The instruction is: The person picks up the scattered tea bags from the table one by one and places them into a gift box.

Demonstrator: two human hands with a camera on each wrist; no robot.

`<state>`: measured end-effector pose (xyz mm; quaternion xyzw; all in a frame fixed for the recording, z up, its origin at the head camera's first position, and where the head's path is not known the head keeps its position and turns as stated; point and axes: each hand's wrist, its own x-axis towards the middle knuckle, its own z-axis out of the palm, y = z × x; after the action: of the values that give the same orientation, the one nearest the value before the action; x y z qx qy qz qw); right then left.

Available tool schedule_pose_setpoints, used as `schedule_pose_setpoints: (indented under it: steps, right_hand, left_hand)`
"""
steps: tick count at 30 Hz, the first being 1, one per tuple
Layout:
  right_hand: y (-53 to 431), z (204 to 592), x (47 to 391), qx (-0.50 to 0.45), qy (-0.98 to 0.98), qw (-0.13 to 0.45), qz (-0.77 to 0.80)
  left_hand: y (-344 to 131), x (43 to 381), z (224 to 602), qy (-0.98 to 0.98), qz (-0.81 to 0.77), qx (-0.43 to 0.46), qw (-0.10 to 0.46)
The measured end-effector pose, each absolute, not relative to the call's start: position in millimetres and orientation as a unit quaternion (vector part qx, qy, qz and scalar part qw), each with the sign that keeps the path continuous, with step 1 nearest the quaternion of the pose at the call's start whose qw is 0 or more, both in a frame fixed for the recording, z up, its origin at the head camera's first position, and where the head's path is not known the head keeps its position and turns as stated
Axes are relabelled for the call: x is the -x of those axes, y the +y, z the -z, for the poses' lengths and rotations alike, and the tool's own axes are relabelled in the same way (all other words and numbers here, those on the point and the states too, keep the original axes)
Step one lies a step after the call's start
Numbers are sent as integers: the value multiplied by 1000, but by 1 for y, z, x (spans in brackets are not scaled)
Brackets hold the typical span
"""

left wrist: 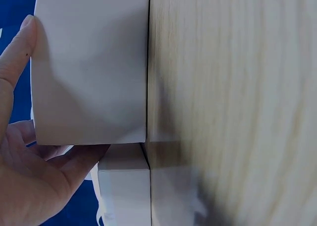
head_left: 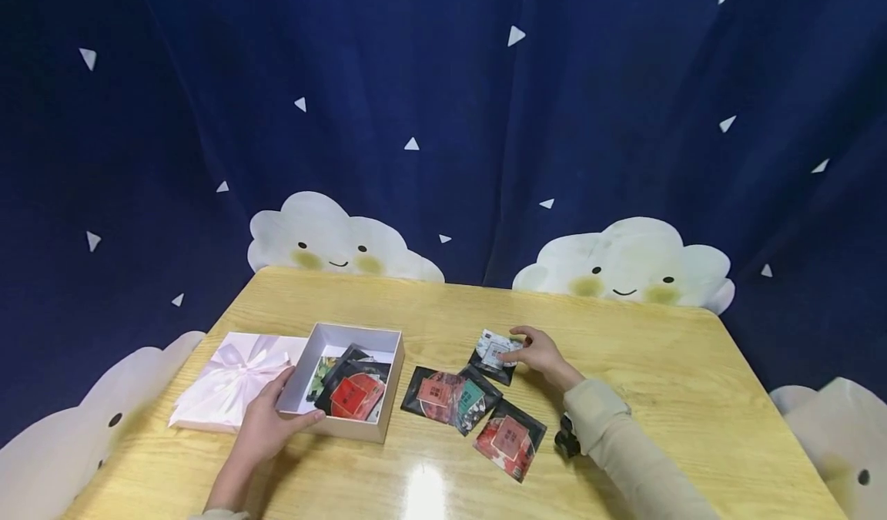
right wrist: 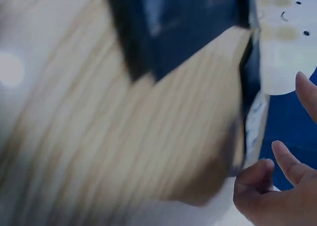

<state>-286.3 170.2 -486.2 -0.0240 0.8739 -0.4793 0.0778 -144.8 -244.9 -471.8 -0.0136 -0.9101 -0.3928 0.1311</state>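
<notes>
Beneath thumb of right hand (head_left: pixel 545 357), black-and-white packet (head_left: pixel 490 361)

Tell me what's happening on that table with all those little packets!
A person is handling them. The right hand grips the edge of a white-and-black packet, while the left hand holds a corner of the open white box. Three loose packets lie on the wooden table, two with reddish labels and one with green. Other packets are inside the box. What looks like its lid, with a ribbon bow, sits left of it.
</notes>
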Motion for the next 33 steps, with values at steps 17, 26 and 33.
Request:
schedule_pose_setpoints:
  steps: [17, 26, 33]
  right_hand:
    - [172, 495, 289, 12, 911, 55, 408]
    - [171, 490, 286, -32, 895, 26, 444]
    - [176, 485, 288, -56, 855, 19, 515]
  left_hand:
    - [-245, 145, 470, -912, 392, 7, 120]
    - [-245, 146, 472, -912, 390, 11, 126]
    - [-246, 146, 473, -912, 390, 10, 123]
